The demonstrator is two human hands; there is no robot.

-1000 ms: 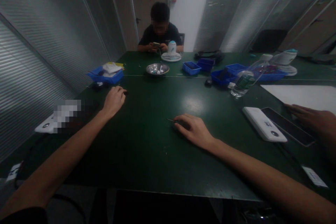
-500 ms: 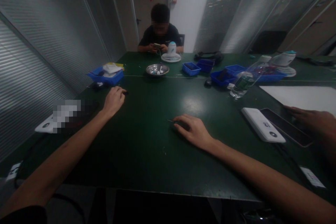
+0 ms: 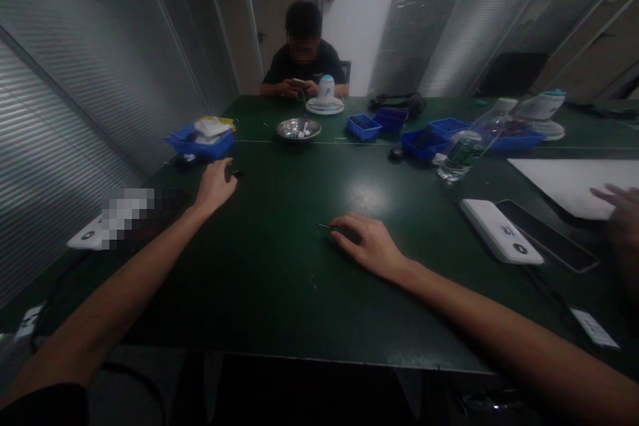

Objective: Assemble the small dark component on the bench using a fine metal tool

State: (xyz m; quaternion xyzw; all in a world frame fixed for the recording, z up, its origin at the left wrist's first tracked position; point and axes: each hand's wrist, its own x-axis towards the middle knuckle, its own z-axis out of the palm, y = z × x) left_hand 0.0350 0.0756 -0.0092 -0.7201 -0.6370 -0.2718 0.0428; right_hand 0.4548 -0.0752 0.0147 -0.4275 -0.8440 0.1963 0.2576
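Note:
My left hand (image 3: 214,186) reaches far out over the dark green table (image 3: 279,293), near its left edge. Its fingers are curled, the thumb is slightly raised, and the fingertips pinch a small dark part (image 3: 236,174). My right hand (image 3: 369,245) lies palm down near the table's middle. Its fingers curl over a thin metal tool (image 3: 323,225), and only the tool's tip sticks out to the left.
A blue tray (image 3: 200,144) holds white items near my left hand. Farther back are a metal bowl (image 3: 298,128), a small fan (image 3: 324,101) and blue bins (image 3: 363,128). At right lie a water bottle (image 3: 464,153), a white power bank (image 3: 500,231) and a phone (image 3: 546,243). Another person's hand (image 3: 619,213) is there; a person sits opposite.
The other person's hand at the right has drawn back from the phone toward the edge. My left thumb has lifted a little. My right hand has barely moved.

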